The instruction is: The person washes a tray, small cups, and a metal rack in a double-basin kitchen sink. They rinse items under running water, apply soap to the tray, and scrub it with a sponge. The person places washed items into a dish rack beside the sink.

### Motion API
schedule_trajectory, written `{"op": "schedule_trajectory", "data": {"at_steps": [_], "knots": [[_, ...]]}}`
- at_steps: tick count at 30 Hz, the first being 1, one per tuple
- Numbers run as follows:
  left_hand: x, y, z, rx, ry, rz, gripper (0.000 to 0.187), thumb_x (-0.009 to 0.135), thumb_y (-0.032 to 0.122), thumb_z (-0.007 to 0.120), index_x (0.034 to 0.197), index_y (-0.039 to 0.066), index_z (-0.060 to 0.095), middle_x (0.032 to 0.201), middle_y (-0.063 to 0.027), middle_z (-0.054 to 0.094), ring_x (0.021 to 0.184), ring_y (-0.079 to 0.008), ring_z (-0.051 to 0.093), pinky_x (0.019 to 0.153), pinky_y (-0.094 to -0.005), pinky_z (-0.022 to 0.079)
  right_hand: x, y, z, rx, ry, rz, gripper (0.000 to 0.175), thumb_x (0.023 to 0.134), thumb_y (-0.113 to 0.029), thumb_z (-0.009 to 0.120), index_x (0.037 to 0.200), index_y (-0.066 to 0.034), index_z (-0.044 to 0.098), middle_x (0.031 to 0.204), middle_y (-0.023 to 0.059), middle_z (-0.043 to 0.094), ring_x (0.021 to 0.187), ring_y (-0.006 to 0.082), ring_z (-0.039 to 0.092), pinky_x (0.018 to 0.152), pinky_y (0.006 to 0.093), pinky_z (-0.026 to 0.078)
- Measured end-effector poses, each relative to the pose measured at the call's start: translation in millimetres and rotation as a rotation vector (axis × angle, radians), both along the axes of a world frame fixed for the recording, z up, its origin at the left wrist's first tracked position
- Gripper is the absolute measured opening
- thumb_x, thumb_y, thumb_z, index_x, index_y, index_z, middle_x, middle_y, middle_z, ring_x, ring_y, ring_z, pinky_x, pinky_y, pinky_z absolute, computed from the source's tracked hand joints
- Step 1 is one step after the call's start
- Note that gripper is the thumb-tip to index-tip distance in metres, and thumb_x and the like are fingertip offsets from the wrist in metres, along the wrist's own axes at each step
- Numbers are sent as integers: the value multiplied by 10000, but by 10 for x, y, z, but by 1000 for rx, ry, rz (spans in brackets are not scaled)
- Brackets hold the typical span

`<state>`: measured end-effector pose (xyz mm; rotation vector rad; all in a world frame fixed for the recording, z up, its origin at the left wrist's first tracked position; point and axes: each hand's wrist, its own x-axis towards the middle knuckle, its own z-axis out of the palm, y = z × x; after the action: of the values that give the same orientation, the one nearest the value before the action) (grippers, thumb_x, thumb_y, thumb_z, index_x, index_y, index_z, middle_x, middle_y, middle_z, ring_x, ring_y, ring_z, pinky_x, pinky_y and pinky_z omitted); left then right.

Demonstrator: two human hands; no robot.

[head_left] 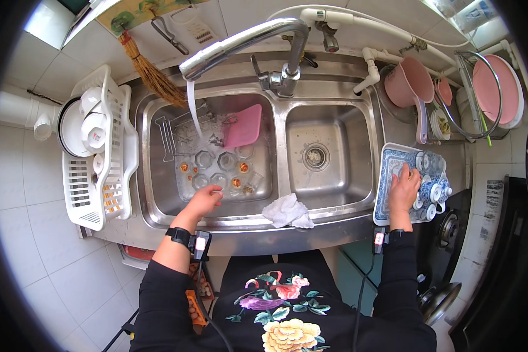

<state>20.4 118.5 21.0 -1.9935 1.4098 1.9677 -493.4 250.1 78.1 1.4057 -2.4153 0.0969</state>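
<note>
Water runs from the faucet (220,55) into the left sink basin, where several small drinking glasses (226,161) and a pink plastic board (245,127) lie in water. My left hand (204,201) is over the near edge of that basin, fingers apart and slightly bent, beside the glasses. At the right, my right hand (404,188) is over a blue-patterned tray (380,207), its fingers around a small glass that they partly hide. Upturned glasses (433,162) and blue-and-white porcelain cups (428,192) stand on the tray.
A white cloth (287,212) lies on the front rim between the basins. The right basin (356,149) has a drain. A white dish rack (114,154) with bowls stands left. A straw brush (152,72) hangs behind; a pink dipper (407,86) is at back right, near a stove (449,229).
</note>
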Motion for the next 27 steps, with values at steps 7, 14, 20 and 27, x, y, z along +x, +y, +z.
{"op": "schedule_trajectory", "data": {"at_steps": [7,14,20,27], "knots": [[166,-1,-29,32,-6,113,347,880,178,527,1199,44,503,984,-55,598,804,-157,595,680,-281,466,-41,-113,295,36,-88,17,418,741,-78,683,1123,-103,515,1129,143,469,957,351,539,757,407,479],[255,-77,-39,5,67,109,328,881,184,534,1176,44,518,977,-53,604,804,-149,594,676,-274,465,976,-461,1224,-127,-525,430,387,717,-27,679,1074,-50,532,1063,129,509,931,297,531,782,356,454],[266,-72,-168,-64,112,55,329,879,192,543,1174,46,524,955,-48,612,808,-147,597,667,-278,465,2589,-1243,551,508,-614,710,290,797,-123,570,1081,-84,524,1024,172,514,921,350,561,706,410,496],[363,53,-245,-193,71,-5,325,841,190,594,1104,0,571,837,-106,653,769,-188,614,709,-306,480,3378,-1855,-1046,815,-491,205,276,863,-189,460,1107,-100,555,1157,172,473,1034,346,519,768,447,502]]}}
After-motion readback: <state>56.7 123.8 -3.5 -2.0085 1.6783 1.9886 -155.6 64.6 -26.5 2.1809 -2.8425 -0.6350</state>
